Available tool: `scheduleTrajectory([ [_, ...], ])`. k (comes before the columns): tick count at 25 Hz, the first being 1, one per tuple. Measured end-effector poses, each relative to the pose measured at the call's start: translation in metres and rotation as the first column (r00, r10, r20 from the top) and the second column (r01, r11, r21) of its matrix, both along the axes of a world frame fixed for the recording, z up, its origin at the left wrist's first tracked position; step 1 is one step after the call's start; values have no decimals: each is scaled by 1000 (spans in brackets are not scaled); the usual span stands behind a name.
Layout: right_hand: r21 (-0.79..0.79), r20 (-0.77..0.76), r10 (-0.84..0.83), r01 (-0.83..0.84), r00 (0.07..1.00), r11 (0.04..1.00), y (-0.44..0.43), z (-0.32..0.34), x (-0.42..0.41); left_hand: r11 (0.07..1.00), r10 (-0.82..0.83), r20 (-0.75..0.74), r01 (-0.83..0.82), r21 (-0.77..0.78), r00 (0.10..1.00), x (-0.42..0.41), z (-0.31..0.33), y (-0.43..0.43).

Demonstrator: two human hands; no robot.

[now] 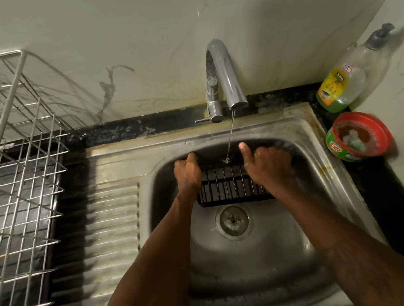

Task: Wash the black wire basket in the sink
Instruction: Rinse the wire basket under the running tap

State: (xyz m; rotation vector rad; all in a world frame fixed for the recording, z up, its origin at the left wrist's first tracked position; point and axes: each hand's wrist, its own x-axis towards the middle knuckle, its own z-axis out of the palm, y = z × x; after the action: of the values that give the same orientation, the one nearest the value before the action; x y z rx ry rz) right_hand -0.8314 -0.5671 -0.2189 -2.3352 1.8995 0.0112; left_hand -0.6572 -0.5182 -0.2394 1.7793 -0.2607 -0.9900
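Now left hand (187, 174) and right hand (267, 165) grasp ends of black wire basket (231, 187); thin stream (230, 137) hits grid; dull steel sink (255, 258).

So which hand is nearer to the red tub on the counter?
Right. The right hand grips the basket at the end on the side of the tub; the left hand grips the opposite end, farther away.

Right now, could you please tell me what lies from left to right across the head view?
Steel dish rack → ribbed drainboard → left hand → black wire basket → right hand → green soap tub.
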Motion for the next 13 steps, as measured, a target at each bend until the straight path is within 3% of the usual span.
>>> scheduleTrajectory([
  [3, -48, 24, -18, 19, 1000, 999, -6, -1, 0, 999, -19, 48, 18, 26, 999, 2, -3, 2],
  [5, -37, 16, -2, 2, 1000, 999, -3, 1, 5, 989, -144, 204, 137, 49, 968, 6, 0, 7],
  [6, -30, 8, 2, -1, 1000, 1000, 0, 2, 5, 962, -270, 337, 267, 57, 902, 8, 1, 8],
  [8, -31, -14, 11, -12, 1000, 999, 3, 9, 6, 832, -516, 603, 523, 185, 609, -3, 13, 6],
  [9, -32, -33, 24, -25, 999, 999, 2, 14, 11, 783, -546, 700, 577, 232, 459, -15, 23, 6],
  [10, -23, -58, 38, -40, 998, 999, 1, 21, 17, 763, -539, 752, 598, 245, 379, -27, 28, 4],
  [11, -12, -89, 65, -67, 994, 998, 1, 29, 24, 780, -515, 752, 589, 213, 410, -38, 34, 2],
  [13, -19, -119, 147, -151, 982, 988, 3, 49, 36, 842, -449, 700, 526, 122, 556, -42, 34, 0],
])
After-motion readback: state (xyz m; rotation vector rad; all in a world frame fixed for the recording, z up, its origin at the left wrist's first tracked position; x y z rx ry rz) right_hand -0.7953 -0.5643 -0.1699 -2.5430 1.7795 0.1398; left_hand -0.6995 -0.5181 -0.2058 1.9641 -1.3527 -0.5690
